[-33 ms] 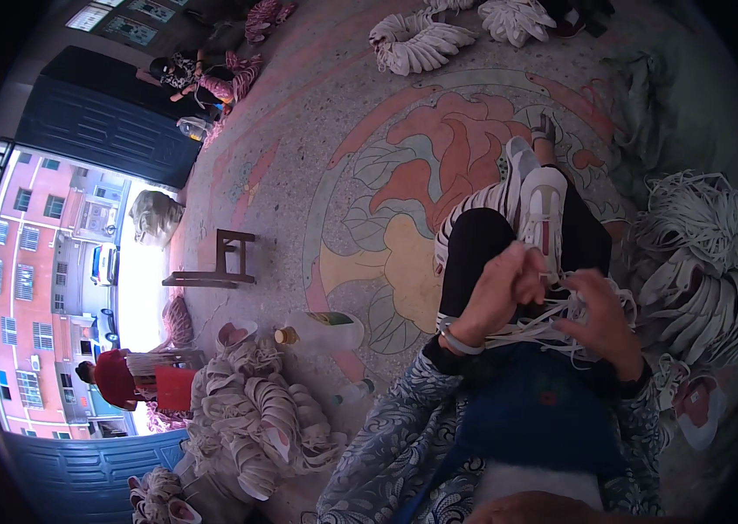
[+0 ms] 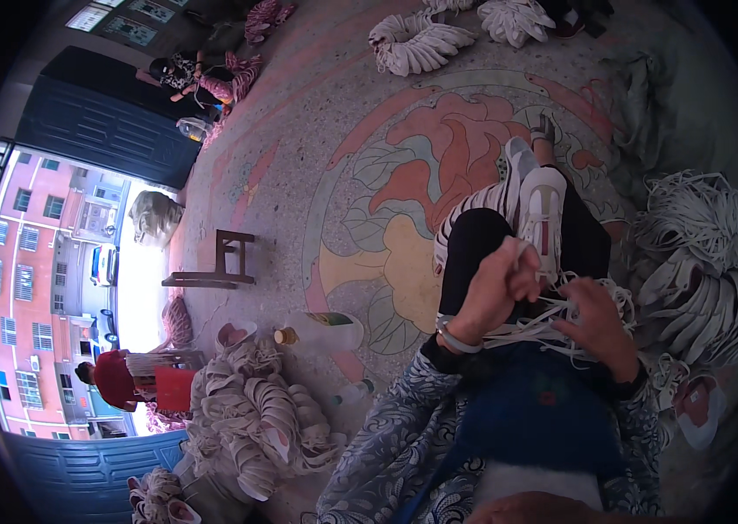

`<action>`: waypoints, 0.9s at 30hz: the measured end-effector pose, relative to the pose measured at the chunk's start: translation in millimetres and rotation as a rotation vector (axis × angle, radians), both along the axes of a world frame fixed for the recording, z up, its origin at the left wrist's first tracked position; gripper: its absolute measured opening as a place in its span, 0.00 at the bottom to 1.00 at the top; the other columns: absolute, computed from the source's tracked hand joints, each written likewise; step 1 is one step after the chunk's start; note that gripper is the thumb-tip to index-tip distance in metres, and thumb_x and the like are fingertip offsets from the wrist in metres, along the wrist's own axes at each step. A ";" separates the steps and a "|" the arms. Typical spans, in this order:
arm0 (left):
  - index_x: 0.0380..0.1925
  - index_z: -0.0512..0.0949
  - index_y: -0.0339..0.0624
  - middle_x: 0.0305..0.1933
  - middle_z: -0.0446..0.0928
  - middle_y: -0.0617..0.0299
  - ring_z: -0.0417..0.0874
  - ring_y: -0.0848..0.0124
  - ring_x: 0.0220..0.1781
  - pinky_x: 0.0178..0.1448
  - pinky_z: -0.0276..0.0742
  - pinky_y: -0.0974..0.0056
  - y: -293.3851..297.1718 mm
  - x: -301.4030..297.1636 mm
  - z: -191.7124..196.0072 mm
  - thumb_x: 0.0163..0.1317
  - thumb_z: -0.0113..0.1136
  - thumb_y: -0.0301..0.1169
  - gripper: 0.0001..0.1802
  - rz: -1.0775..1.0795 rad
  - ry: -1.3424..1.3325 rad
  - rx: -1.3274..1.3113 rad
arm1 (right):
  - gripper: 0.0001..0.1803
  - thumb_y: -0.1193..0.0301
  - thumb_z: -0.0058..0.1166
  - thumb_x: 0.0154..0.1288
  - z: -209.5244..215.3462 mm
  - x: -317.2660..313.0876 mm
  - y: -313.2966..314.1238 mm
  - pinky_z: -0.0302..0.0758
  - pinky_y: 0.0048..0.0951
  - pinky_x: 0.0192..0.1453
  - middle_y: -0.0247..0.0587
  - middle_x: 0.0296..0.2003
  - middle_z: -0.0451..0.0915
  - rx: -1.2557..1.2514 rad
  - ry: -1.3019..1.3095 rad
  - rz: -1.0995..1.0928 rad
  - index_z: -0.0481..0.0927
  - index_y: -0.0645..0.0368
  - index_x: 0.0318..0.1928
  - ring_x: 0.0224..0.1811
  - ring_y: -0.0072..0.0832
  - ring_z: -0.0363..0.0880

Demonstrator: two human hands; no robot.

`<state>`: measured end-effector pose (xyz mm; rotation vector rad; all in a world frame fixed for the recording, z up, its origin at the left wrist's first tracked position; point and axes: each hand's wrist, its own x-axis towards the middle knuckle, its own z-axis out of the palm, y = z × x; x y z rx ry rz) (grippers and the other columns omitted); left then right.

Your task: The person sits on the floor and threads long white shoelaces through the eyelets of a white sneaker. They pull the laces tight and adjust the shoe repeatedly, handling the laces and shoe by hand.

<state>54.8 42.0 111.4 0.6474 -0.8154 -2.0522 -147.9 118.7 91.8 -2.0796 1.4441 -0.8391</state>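
Note:
A white shoe upper (image 2: 545,196) with a reddish strip down its middle lies lengthwise between my black-clad knees, another pale upper (image 2: 519,157) beside it. My left hand (image 2: 504,284) is at its near end, fingers curled inward and pressed together; what they hold is too small to make out. To the right, my right hand (image 2: 600,327) has its thumb and forefinger apart, close to loose white laces (image 2: 509,334). These flat laces spread over my lap between and beneath both hands. A blue apron (image 2: 535,419) covers my lap nearest me.
A large heap of white laces and stacked uppers (image 2: 701,262) lies at right. More bundled uppers (image 2: 255,410) are piled at lower left near a wooden stool (image 2: 225,262). A bottle (image 2: 356,391) lies on the patterned floor. Two other people sit at far left.
My right hand has shifted slightly left and down. The left hand has turned a little, its fingers still curled near the upper.

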 end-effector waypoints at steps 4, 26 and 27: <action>0.29 0.69 0.46 0.16 0.51 0.75 0.54 0.81 0.16 0.21 0.54 0.71 -14.5 31.9 24.0 0.74 0.41 0.42 0.17 0.169 0.116 0.013 | 0.11 0.79 0.53 0.48 -44.6 -8.4 16.3 0.70 0.41 0.46 0.46 0.38 0.74 -0.197 0.113 -0.075 0.76 0.64 0.36 0.43 0.45 0.74; 0.40 0.67 0.37 0.22 0.53 0.70 0.59 0.77 0.24 0.32 0.59 0.69 -41.5 373.6 99.8 0.71 0.38 0.26 0.07 1.454 -1.106 -0.386 | 0.19 0.80 0.59 0.45 -93.8 -42.4 19.7 0.75 0.36 0.45 0.38 0.39 0.71 0.014 0.118 -0.329 0.79 0.52 0.42 0.43 0.38 0.73; 0.41 0.66 0.37 0.22 0.53 0.70 0.59 0.77 0.24 0.32 0.59 0.69 -34.8 382.4 97.7 0.70 0.38 0.26 0.07 1.465 -1.135 -0.372 | 0.16 0.76 0.60 0.52 -101.9 -48.4 18.1 0.75 0.36 0.46 0.40 0.39 0.72 0.000 0.142 -0.315 0.78 0.53 0.43 0.44 0.40 0.74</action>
